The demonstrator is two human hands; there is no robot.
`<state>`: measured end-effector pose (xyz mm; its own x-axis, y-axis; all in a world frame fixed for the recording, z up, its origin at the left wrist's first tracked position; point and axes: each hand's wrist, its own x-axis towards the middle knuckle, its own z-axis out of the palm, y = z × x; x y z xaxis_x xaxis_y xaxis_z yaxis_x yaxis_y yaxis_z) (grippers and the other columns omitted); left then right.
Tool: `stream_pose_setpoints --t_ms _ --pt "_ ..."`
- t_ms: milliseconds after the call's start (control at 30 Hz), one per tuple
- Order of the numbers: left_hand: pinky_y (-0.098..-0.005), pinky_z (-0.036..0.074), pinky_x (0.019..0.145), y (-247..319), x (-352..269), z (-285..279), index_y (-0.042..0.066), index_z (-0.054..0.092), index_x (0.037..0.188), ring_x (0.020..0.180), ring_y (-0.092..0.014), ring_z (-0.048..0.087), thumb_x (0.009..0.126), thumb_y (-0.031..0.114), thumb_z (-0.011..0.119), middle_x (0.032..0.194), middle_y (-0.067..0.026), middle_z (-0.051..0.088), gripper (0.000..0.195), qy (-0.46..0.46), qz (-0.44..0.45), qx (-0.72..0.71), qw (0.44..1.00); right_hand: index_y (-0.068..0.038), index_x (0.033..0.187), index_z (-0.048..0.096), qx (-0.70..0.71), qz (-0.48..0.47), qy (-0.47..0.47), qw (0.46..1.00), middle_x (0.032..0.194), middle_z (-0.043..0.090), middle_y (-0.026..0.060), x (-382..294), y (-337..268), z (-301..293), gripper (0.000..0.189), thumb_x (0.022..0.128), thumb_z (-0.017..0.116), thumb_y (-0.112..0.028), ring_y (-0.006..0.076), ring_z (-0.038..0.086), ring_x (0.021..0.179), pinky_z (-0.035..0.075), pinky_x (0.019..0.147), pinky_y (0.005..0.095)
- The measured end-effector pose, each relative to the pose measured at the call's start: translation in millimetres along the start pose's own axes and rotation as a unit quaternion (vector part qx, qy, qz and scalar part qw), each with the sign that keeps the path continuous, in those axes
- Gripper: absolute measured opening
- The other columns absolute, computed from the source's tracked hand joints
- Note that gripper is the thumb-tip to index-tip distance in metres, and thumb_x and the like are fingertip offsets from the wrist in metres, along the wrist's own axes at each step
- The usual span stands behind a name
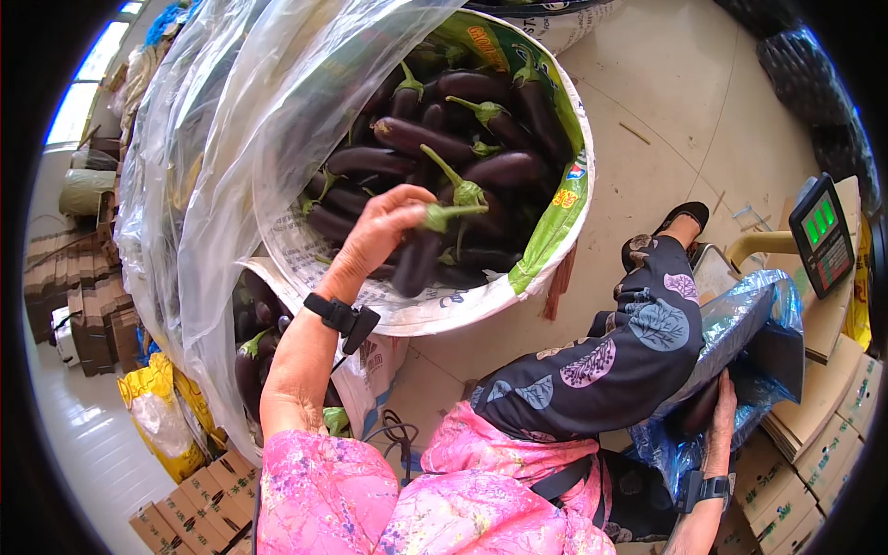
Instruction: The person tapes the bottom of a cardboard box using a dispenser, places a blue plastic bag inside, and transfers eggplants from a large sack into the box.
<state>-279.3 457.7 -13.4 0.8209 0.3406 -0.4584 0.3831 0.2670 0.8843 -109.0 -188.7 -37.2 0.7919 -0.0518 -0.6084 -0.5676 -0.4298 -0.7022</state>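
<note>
My left hand [392, 218] pinches the green stem end of a dark purple eggplant [416, 263], slightly blurred, over a large round woven sack [548, 274]. Inside lie many more eggplants [427, 142], some with long green stems pointing up. At the right, my right hand [725, 402] reaches into a box lined with blue plastic film [746, 298]. It lies along the side of another eggplant [697, 409]; part of its fingers is hidden, so its grip on that one is unclear.
Clear plastic sheeting [229, 118] drapes over the sack's left side. A second sack of eggplants [260, 347] stands below it. A scale display [822, 232] with lit digits rises beside the box. Flattened cartons [798, 479] are stacked at right; yellow bags [163, 416] sit at left.
</note>
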Motion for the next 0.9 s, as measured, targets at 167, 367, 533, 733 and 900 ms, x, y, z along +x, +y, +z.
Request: stream_pose_setpoints --t_ms 167,367,533,733,900 --pt "-0.0446 0.05 0.095 -3 10 -37 -0.001 0.048 0.128 0.103 -0.032 0.061 0.096 0.022 0.051 0.111 -0.02 0.061 0.04 -0.052 0.073 -0.354 0.931 0.003 0.125 0.055 -0.026 -0.034 -0.024 0.999 0.121 0.057 0.0094 2 1 -1 0.054 0.097 0.051 -0.043 0.0186 0.05 0.112 0.035 0.099 0.0282" --pt "-0.0447 0.048 0.098 -9 -1 -34 -0.002 0.049 0.13 0.108 -0.032 0.059 0.101 0.03 0.044 0.114 -0.0189 0.061 0.043 -0.044 0.004 -0.539 0.841 0.006 0.129 0.052 -0.023 -0.02 -0.007 1.0 0.121 0.057 0.0111 -9 -15 15 0.059 0.096 0.052 -0.043 0.0194 0.05 0.111 0.035 0.1 0.0278" --pt "-0.0436 0.047 0.099 1 -10 -15 -0.004 0.049 0.129 0.107 -0.031 0.059 0.101 0.031 0.047 0.116 -0.0194 0.06 0.046 -0.061 0.027 -0.526 0.848 0.003 0.134 0.049 -0.067 -0.015 -0.029 0.997 0.133 0.053 0.01 -6 -8 4 0.055 0.099 0.048 -0.039 0.0182 0.047 0.122 0.031 0.105 0.0275" --pt "-0.0402 0.047 0.099 33 -1 27 -0.008 0.042 0.133 0.107 -0.029 0.058 0.099 0.03 0.051 0.116 -0.0183 0.06 0.052 -0.068 0.039 -0.407 0.91 0.01 0.141 0.034 -0.186 0.012 0.055 0.981 0.142 0.042 0.0253 -20 -19 17 0.088 0.085 0.062 -0.052 0.0301 0.04 0.132 0.029 0.11 0.0334" --pt "-0.0456 0.04 0.106 77 -9 76 -0.005 0.037 0.139 0.118 -0.031 0.051 0.101 0.026 0.047 0.125 -0.019 0.053 0.05 -0.17 0.045 -0.403 0.898 0.007 0.126 0.05 -0.274 -0.046 -0.039 0.96 0.117 0.06 0.0278 -63 -51 21 0.083 0.079 0.063 -0.061 0.0391 0.057 0.112 0.042 0.097 0.0392"
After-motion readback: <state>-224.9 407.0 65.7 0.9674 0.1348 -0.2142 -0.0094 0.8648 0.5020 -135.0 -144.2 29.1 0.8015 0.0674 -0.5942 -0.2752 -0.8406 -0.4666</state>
